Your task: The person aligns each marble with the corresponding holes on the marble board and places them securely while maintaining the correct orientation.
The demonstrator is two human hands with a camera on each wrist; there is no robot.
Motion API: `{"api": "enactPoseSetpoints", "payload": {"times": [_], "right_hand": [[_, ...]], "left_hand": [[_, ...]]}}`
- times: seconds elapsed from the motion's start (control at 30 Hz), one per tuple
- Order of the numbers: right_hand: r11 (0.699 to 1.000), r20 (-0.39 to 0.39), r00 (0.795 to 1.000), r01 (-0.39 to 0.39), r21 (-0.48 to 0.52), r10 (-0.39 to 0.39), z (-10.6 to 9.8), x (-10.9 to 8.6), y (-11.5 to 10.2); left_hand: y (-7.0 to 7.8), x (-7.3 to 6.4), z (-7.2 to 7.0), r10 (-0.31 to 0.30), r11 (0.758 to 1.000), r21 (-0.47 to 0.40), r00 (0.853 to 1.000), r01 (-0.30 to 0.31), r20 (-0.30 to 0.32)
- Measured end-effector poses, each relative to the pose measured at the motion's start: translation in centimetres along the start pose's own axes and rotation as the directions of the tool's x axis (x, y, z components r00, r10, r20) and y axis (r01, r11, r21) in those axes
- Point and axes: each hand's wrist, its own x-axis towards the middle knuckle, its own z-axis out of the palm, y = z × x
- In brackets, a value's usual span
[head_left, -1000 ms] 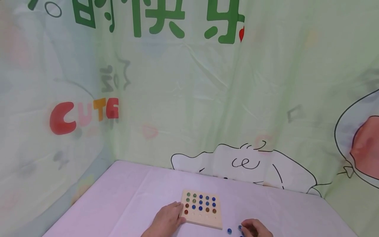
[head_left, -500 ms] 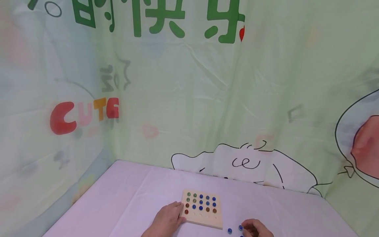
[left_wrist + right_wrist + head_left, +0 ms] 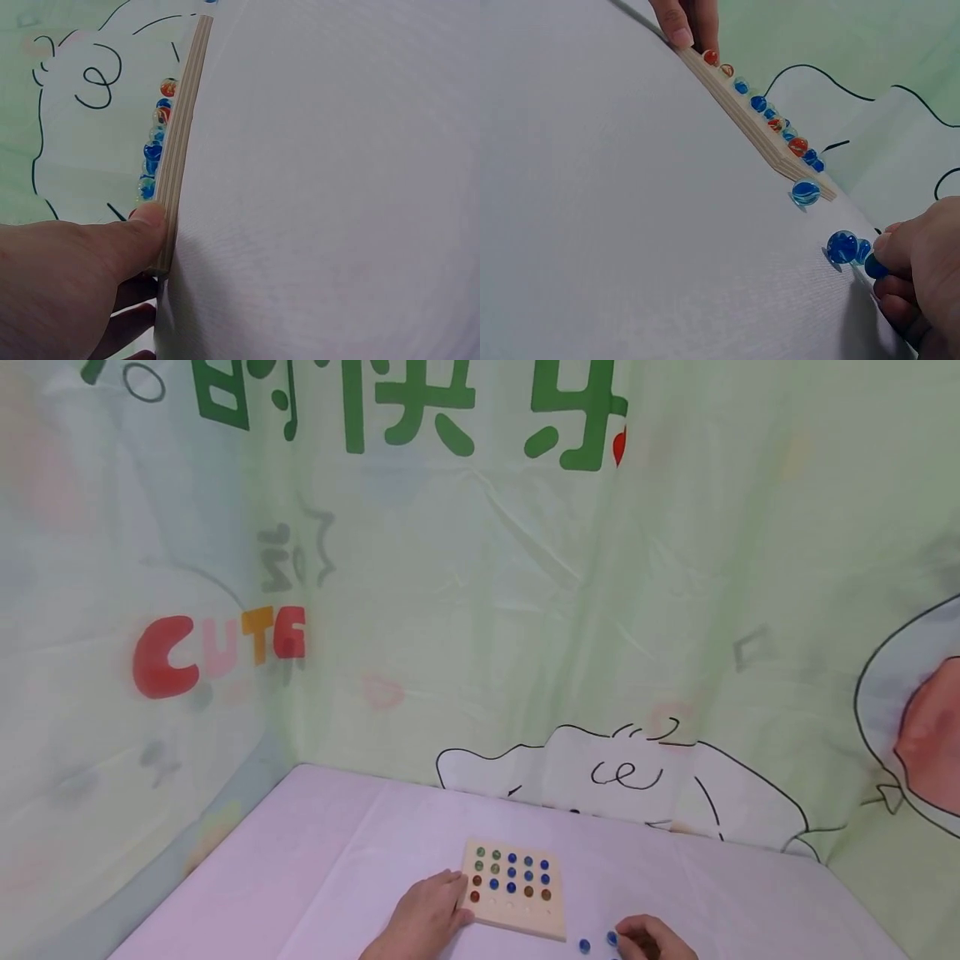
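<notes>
A pale wooden board [image 3: 517, 925] lies on the table with glass marbles seated in rows, green, blue and reddish-brown; the front row shows bare hollows beside one red marble [image 3: 475, 897]. My left hand [image 3: 426, 914] grips the board's left edge, its thumb [image 3: 139, 238] against the front side. To the right of the board, my right hand [image 3: 654, 937] pinches a dark blue marble [image 3: 875, 266] between thumb and fingers. Close beside it sits a blue marble [image 3: 842, 247], with another partly hidden behind. One more blue marble [image 3: 806, 191] rests near the board's front corner.
A pinkish-white cloth covers the table [image 3: 337, 852]. Behind and to the left hang printed fabric walls [image 3: 465, 610] with lettering and a line-drawn cartoon figure [image 3: 622, 785] close to the table's back edge.
The head view has shifted slightly, so everything appears a little further right. Both hands, the board and the loose marbles keep about the same places.
</notes>
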Motion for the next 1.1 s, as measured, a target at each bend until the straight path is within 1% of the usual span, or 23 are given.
{"api": "enactPoseSetpoints", "payload": {"times": [0.1,0.2,0.3,0.43,0.63,0.8,0.97,1.1], "right_hand": [[1.0,-0.004,1.0,0.01,0.029,-0.01,-0.1,-0.1,-0.2],[0.998,-0.029,0.999,0.045,0.043,-0.044,-0.2,-0.5,-1.0],[0.996,-0.053,0.996,0.08,0.042,-0.078,-0.2,-1.0,-2.1],[0.993,-0.071,0.992,0.107,0.054,-0.103,-0.1,-1.6,-3.8],[0.991,-0.069,0.99,0.125,0.056,-0.121,0.5,-2.1,-5.9],[0.987,-0.053,0.989,0.144,0.065,-0.141,1.3,-2.2,-6.8],[0.984,-0.046,0.988,0.15,0.092,-0.146,2.1,-2.5,-7.6],[0.977,-0.047,0.984,0.179,0.114,-0.174,2.5,-2.8,-8.6]], "left_hand": [[0.1,0.0,0.0,-0.008,1.0,-0.006,1.0,0.008,0.018],[0.2,0.0,-0.1,-0.014,1.0,-0.008,1.0,0.014,0.023],[0.2,0.0,-0.1,-0.007,1.0,0.015,1.0,0.007,0.021],[0.3,0.0,-0.2,-0.002,0.999,0.037,1.0,0.001,0.021],[0.2,0.2,-0.3,-0.001,0.999,0.035,1.0,0.001,0.011],[0.1,0.2,-0.3,-0.004,0.999,0.039,1.0,0.003,0.018],[0.1,0.4,0.0,-0.021,0.999,0.035,0.999,0.02,0.033],[0.0,0.4,-0.1,-0.015,0.999,0.03,0.999,0.014,0.031]]}}
